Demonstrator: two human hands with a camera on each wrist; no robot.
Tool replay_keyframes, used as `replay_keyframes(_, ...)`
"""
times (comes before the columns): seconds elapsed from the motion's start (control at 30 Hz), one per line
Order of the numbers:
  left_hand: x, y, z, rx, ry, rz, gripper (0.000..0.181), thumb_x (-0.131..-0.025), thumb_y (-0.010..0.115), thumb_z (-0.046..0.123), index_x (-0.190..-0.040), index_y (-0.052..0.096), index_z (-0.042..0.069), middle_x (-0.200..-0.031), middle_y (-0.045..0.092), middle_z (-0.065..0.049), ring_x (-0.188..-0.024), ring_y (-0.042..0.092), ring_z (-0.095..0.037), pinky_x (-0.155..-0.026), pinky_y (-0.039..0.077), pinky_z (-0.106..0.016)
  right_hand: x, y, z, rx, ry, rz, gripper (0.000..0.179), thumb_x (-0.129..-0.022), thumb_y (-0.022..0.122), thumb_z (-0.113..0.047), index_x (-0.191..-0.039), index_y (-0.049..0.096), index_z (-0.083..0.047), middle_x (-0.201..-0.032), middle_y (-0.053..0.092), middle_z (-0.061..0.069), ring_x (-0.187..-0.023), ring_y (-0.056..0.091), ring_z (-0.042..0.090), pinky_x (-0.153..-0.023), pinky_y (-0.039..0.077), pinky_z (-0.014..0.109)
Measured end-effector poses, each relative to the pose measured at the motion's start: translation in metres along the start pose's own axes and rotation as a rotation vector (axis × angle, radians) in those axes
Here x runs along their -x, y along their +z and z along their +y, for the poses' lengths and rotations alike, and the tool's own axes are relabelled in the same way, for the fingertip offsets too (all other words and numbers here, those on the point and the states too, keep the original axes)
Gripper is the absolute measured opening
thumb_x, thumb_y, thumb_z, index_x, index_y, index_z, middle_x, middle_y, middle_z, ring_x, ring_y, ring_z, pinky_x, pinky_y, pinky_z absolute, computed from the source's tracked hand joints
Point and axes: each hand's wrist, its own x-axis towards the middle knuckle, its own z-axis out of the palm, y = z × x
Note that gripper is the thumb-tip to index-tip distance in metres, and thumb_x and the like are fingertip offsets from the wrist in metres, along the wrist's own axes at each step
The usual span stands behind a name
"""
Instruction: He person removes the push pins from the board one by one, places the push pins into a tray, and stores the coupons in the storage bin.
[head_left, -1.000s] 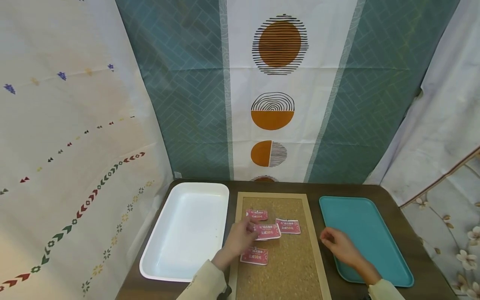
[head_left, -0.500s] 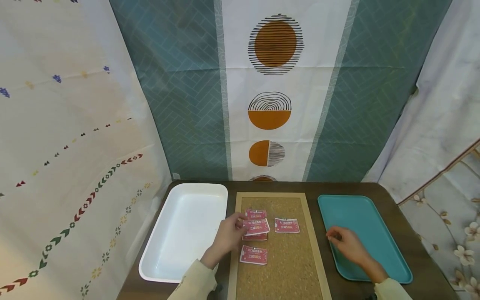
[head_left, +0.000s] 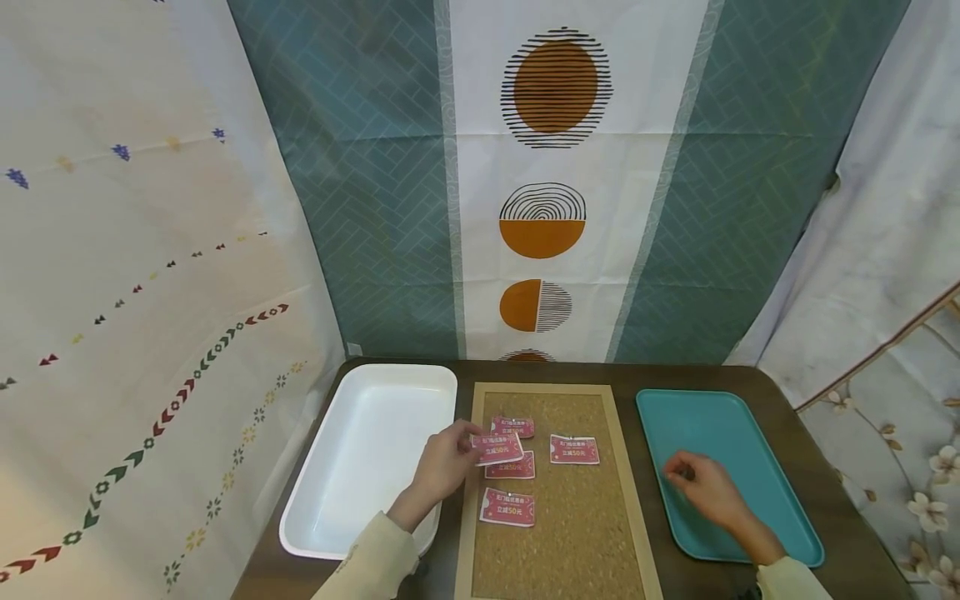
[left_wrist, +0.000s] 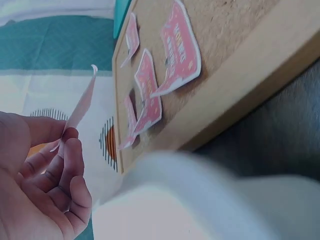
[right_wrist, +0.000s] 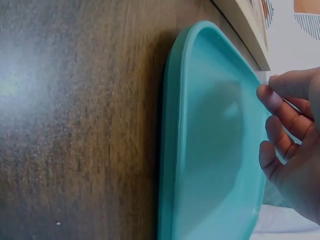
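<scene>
My left hand [head_left: 441, 463] pinches a pink paper coupon [head_left: 500, 451] by its left edge, between thumb and fingers. In the left wrist view that coupon [left_wrist: 82, 104] is seen nearly edge-on, lifted off the corkboard [head_left: 562, 533]. More pink coupons are on the board: one at top left [head_left: 517, 427], one partly covered [head_left: 517, 468], one lower left [head_left: 508, 507], one at right [head_left: 574, 450]. My right hand [head_left: 708, 490] hovers over the teal tray [head_left: 772, 500], thumb and index fingertips together; I cannot tell whether something small sits between them.
A deep white tray [head_left: 375, 467] stands left of the corkboard, its rim close under my left wrist. The wooden-framed board lies between both trays on a dark brown table [head_left: 626, 379]. Patterned cloths [head_left: 382, 208] hang behind and at both sides.
My left hand has carried the held coupon leftward from the board's middle, uncovering part of the coupon beneath. My right hand has drifted right, from the teal tray's left edge to over it.
</scene>
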Motion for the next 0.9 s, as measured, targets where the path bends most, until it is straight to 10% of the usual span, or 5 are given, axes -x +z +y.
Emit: replay_keyframes(0.9,-0.003,-0.048,-0.043,-0.036,-0.145,0.157,0.023,-0.094,0.075,0.008,-0.116,0.069,0.007,-0.08,0.07,-0.003,-0.061,0.057,-0.013,-0.052,0.047,-0.026,0.003,-0.001,0.016,0.007,0.075,-0.009,0.013,-0.087,0.079,0.0,-0.089,0.073,-0.011,-0.082,0.07,-0.005,-0.075,0.059,0.0,-0.067,0.051,0.03)
